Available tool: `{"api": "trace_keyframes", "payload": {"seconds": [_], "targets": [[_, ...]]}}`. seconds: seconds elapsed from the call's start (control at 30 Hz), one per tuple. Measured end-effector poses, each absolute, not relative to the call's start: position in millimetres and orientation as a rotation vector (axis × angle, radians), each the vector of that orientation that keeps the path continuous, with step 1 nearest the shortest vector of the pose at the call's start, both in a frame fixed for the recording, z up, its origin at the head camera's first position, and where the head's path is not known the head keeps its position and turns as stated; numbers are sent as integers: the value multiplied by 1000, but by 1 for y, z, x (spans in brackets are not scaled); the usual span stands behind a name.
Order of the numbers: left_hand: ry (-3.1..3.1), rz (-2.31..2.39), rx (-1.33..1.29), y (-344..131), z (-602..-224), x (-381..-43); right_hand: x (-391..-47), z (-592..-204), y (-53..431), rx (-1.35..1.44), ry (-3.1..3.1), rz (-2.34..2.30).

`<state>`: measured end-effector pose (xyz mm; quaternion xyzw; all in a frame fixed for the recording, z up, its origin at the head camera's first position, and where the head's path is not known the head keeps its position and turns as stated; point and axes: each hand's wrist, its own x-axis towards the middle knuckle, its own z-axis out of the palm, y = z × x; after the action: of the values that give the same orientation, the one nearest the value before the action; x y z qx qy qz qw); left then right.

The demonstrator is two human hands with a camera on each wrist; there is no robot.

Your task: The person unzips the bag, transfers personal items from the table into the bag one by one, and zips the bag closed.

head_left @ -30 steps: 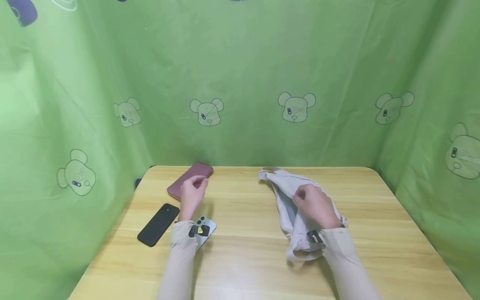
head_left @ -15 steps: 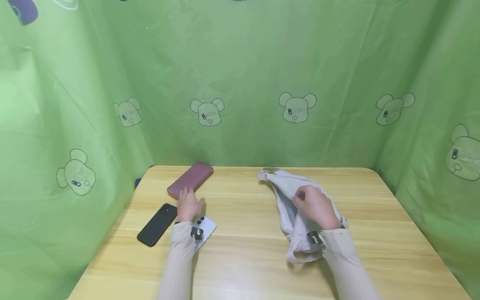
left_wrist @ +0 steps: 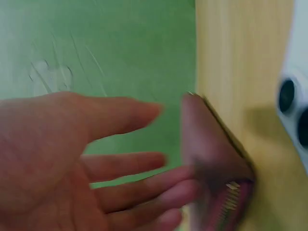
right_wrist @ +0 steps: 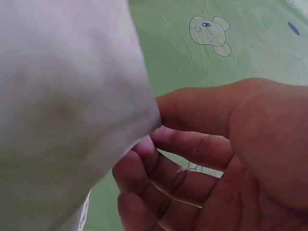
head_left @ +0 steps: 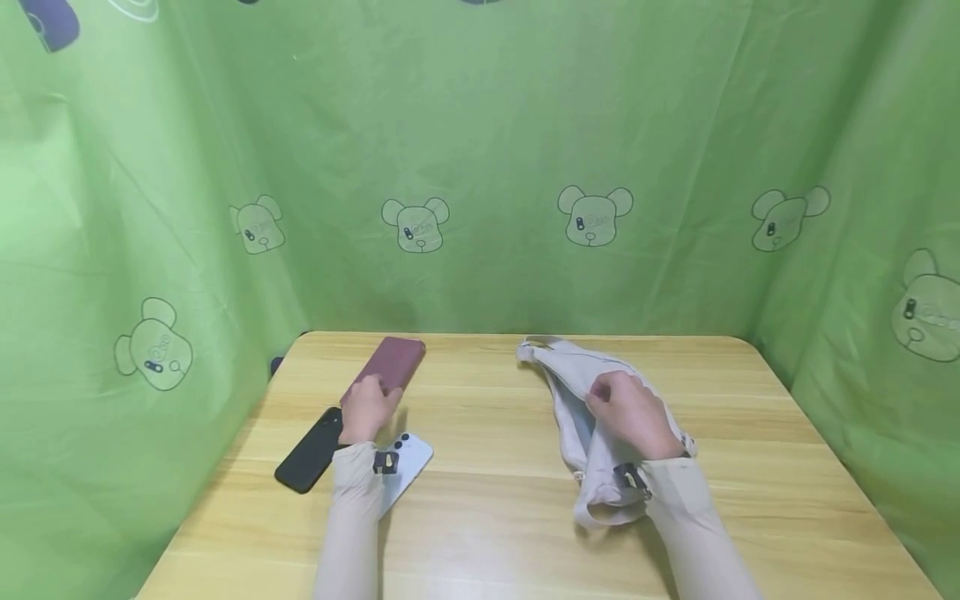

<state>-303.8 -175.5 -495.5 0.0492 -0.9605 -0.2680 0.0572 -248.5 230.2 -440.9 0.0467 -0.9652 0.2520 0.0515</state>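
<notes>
My left hand [head_left: 367,408] is at the near end of a dark red zip wallet [head_left: 392,363]. In the left wrist view its fingers reach the wallet's side [left_wrist: 216,139] near the zip, and the thumb stands apart from it. My right hand [head_left: 633,412] pinches the edge of a pale grey fabric bag [head_left: 573,429] between thumb and fingers and holds its mouth spread. The pinched cloth [right_wrist: 96,96] fills the left of the right wrist view. A black phone [head_left: 309,454] and a white phone [head_left: 408,462], partly under the left wrist, flank the left hand.
All of this lies on a light wooden table [head_left: 480,517]. A green curtain [head_left: 495,275] with printed bear heads surrounds its back and sides. The bag's strap loop [head_left: 600,518] hangs toward the near side.
My left hand opened from a loose curl, came down to the wallet and shifted slightly left and nearer. The wallet has turned a little and moved nearer. My right hand keeps its hold.
</notes>
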Motion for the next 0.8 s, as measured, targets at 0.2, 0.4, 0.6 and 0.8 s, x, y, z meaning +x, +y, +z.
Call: {"api": "trace_keyframes", "payload": {"seconds": [0.2, 0.4, 0.6, 0.8], "targets": [[-2925, -889, 283, -194, -516, -309, -249, -443, 230, 154, -2929, 773], [-2982, -943, 374, -199, -521, -310, -250, -443, 230, 148, -2935, 777], [-2906, -1011, 397, -196, -522, -313, -250, -443, 231, 147, -2944, 775], [-2936, -1043, 436, -195, -523, -314, -249, -442, 232, 147, -2935, 773]]}}
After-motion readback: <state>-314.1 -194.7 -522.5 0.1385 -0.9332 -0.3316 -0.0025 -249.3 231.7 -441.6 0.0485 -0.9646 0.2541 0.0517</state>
